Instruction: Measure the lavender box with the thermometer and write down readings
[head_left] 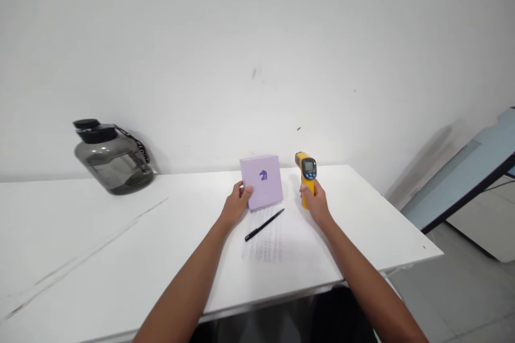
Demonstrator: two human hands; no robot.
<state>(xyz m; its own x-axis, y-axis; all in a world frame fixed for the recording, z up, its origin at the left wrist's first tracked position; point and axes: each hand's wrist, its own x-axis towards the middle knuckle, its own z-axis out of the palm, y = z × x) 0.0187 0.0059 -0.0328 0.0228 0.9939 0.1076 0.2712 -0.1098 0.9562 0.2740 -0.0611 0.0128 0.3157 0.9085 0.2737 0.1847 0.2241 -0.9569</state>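
Observation:
My left hand (237, 203) grips the lower left edge of a light purple box (267, 187) that bears a dark horse-head mark. The box is held up with its marked face towards me. In my right hand (316, 201) is a yellow and black infrared thermometer (307, 171), held upright by its handle, its small screen and blue buttons facing me. Between my forearms a black pen (264, 225) lies slantwise over a sheet of paper (263, 252) with faint lines of writing, just below the box.
A large grey see-through water bottle (115, 161) with a black lid and strap stands at the back left. The white table (100, 257) meets a pale wall (225, 64) behind. On the right, beyond the table's edge, a light blue panel (458, 182) leans at a slant.

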